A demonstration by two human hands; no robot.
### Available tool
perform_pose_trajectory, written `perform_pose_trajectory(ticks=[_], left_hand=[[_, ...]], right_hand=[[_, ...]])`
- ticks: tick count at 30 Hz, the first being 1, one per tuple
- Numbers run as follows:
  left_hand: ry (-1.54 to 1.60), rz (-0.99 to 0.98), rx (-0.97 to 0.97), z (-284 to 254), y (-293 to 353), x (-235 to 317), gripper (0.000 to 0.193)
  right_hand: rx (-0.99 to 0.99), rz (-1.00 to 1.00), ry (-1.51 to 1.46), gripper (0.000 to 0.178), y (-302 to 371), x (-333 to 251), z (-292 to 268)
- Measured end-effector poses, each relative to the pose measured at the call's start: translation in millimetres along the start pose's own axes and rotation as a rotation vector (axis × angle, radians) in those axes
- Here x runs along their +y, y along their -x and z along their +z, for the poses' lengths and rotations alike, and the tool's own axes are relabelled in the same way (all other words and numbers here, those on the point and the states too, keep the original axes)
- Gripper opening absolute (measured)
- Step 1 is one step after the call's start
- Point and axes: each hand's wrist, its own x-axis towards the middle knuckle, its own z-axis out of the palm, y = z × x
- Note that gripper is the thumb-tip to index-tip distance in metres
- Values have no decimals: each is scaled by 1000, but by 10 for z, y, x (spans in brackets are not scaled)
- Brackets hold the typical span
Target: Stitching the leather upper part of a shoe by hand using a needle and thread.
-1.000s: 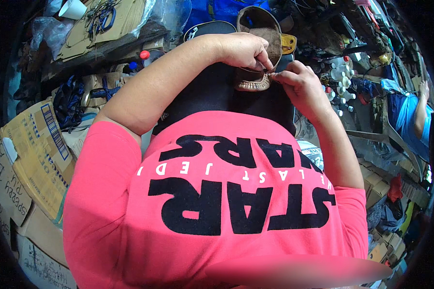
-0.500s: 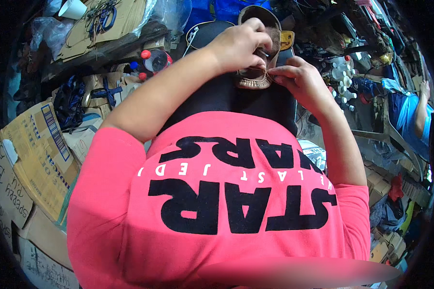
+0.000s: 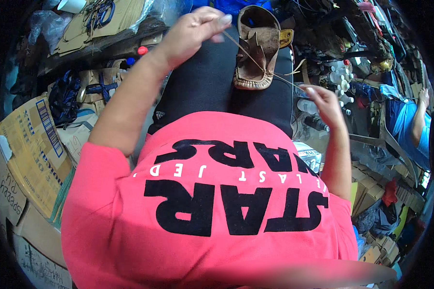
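Observation:
A brown leather moccasin-style shoe (image 3: pixel 267 42) rests between my thighs, over black trousers (image 3: pixel 195 77). Its gathered toe seam points toward me and its opening faces up. A thin tan thread (image 3: pixel 243 50) runs taut from the toe seam up to my left hand (image 3: pixel 194 37), which pinches it left of the shoe. Another length of thread (image 3: pixel 288 80) stretches right from the same seam into the pinched fingers of my right hand (image 3: pixel 327 103). Whether a needle is on either end I cannot make out. A yellow-tan tab (image 3: pixel 286 37) shows beside the shoe's right side.
On the left, a bench carries cardboard sheets (image 3: pixel 72 41) and a white cup (image 3: pixel 72 5); cardboard boxes (image 3: pixel 29 149) stand below. Plastic bottles (image 3: pixel 340 74) cluster at right, near a bent metal frame (image 3: pixel 395 139). A person in blue (image 3: pixel 410 115) is at the far right.
Both hands have drawn apart from the shoe, left hand up and left, right hand right and down. The thread now stretches out between them and the seam, and the shoe is uncovered.

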Motion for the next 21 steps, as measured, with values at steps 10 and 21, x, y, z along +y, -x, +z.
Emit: perform_pose_trajectory(ticks=[10,21], left_hand=[[959,-292,-134,-257,82,-399,45],[-698,371,-45,137,-355,114,29]], right_hand=[[121,-202,623,36,60,434,293],[433,88,-428,52,8,268,110]])
